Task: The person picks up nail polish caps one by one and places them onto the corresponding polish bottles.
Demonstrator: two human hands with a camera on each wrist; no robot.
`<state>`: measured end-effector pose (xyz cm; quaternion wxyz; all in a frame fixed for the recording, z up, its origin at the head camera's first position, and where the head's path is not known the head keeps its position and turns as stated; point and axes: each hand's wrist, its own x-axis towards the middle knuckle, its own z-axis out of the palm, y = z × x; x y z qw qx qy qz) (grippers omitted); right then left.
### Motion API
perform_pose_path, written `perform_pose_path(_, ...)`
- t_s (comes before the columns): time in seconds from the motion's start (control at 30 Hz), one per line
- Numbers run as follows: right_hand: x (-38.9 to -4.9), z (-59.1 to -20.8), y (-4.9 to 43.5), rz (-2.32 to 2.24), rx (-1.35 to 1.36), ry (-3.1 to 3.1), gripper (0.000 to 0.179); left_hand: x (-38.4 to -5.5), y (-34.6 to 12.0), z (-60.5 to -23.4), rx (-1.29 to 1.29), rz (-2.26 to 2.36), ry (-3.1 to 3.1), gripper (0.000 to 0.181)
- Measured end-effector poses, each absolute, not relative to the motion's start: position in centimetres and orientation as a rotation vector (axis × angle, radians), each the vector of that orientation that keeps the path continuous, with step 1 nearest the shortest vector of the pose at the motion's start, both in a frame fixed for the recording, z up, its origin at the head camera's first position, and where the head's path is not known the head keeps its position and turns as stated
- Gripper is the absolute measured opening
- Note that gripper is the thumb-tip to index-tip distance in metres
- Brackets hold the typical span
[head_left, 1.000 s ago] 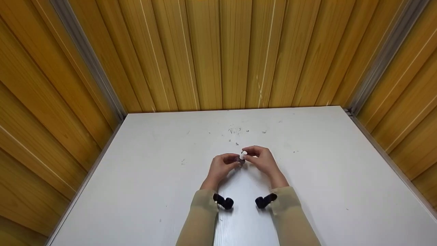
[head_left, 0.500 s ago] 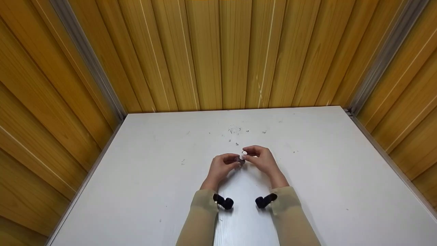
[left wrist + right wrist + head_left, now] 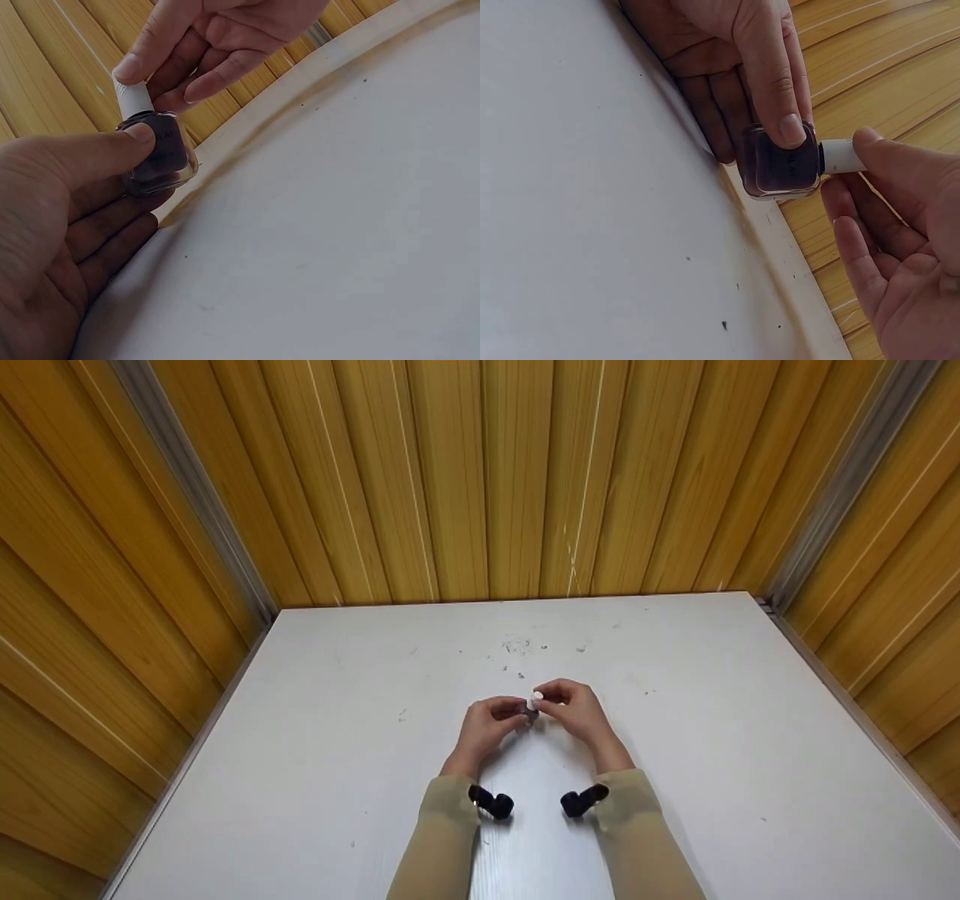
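Note:
A small glass nail polish bottle (image 3: 776,169), dark purple inside, is held over the table between both hands. My left hand (image 3: 487,725) grips the glass body, its thumb flat across the front in the left wrist view. The bottle's white cap (image 3: 133,99) is pinched by the thumb and fingers of my right hand (image 3: 577,712). In the right wrist view the cap (image 3: 840,156) sits at the bottle's neck, with a thin dark ring between cap and glass. The thumb covers part of the lettering on the bottle.
The white table (image 3: 337,765) carries small dark specks and scuffs (image 3: 517,646) beyond the hands. Yellow wood-patterned panels (image 3: 480,480) rise behind it and on both sides, with grey metal posts at the corners. Black wrist cameras (image 3: 493,802) stick out from the sleeves.
The white cap has tilted slightly and turned a little between the right fingers. Both hands stay in nearly the same place, still holding bottle and cap.

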<state>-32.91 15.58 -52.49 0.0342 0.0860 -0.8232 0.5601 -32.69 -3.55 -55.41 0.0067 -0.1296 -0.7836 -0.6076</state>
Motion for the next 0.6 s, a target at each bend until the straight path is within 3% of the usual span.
perform_pose_path(0.2,-32.86,-52.33,15.92,1.743,0.331,-2.531,0.030,-32.68,-3.55,-55.36,-0.414,-1.892,-2.451,0.027)
perform_pose_path(0.6,-32.96,-52.47,15.64,1.762,0.287,-2.513,0.021,-32.64,-3.59,-55.57,-0.444,-1.849,-2.456,0.026)
